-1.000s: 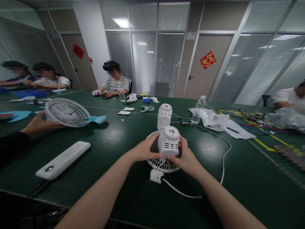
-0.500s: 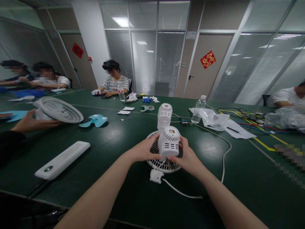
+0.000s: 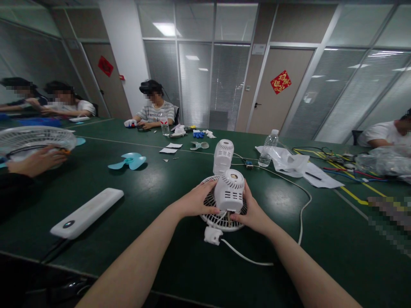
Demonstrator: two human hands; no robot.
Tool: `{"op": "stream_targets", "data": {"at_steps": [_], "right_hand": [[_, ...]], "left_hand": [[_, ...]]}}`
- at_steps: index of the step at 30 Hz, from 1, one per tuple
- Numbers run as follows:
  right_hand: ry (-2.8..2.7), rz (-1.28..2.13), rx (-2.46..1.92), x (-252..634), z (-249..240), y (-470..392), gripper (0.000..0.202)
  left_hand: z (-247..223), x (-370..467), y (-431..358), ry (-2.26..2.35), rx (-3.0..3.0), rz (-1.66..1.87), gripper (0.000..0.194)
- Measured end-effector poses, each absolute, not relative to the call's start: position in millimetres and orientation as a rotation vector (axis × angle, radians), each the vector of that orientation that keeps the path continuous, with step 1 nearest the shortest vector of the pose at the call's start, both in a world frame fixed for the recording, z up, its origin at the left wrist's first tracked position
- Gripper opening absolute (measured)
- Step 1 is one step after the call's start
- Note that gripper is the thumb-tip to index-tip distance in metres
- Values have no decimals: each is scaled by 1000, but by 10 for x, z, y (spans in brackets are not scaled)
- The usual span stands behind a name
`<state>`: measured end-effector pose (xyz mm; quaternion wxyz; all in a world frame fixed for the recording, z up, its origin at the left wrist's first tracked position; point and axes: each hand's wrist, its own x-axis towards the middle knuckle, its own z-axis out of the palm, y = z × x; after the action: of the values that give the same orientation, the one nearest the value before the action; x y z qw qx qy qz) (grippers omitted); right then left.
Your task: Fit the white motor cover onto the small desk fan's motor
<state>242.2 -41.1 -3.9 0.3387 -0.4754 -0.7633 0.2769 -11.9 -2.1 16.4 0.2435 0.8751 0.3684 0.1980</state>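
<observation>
Both hands are closed around a white fan motor housing (image 3: 230, 192) with vent slots, one on each side. My left hand (image 3: 201, 201) has its thumb along the lower front edge. My right hand (image 3: 253, 209) grips the other side, its thumb low near a small tan part under the housing. Beneath lies a round white fan grille (image 3: 208, 216), partly hidden by the housing and hands. A small white plastic piece (image 3: 213, 235) hangs by the grille's near edge, with a white cable (image 3: 244, 256) beside it. Directly behind stands another white vented housing (image 3: 224, 155).
A blue fan blade (image 3: 129, 161) and a long white device (image 3: 88, 213) lie to the left. Another person's hand (image 3: 40, 160) is at a white fan grille (image 3: 38, 136). Behind on the right are a water bottle (image 3: 269, 149), plastic bag (image 3: 287, 159) and tangled wires (image 3: 334, 156).
My hands keep hold of the housing, which has tilted slightly, showing more of the tan part under it. At left, the other person's fan grille has turned and moved further left.
</observation>
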Motion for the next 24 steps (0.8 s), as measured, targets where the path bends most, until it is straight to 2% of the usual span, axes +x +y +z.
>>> {"op": "stream_targets", "data": {"at_steps": [4, 8, 11, 17, 21, 24], "right_hand": [[-2020, 701, -1236, 2406, 9, -434, 111], [-2039, 617, -1283, 2360, 78, -471, 104], [-2036, 617, -1394, 2357, 137, -515, 98], [-2000, 638, -1578, 2698, 252, -724, 92], [-1924, 577, -1740, 3240, 252, -976, 87], [-1822, 532, -1836, 3739, 218, -1197, 91]], "left_hand": [[93, -139, 59, 949, 2408, 650, 89], [-60, -231, 238, 1169, 2171, 955, 52], [-175, -339, 371, 1447, 1943, 1117, 35], [-295, -483, 471, 1514, 1843, 1069, 35], [-310, -476, 469, 1502, 1825, 990, 35], [-309, -463, 455, 1502, 1817, 928, 35]]}}
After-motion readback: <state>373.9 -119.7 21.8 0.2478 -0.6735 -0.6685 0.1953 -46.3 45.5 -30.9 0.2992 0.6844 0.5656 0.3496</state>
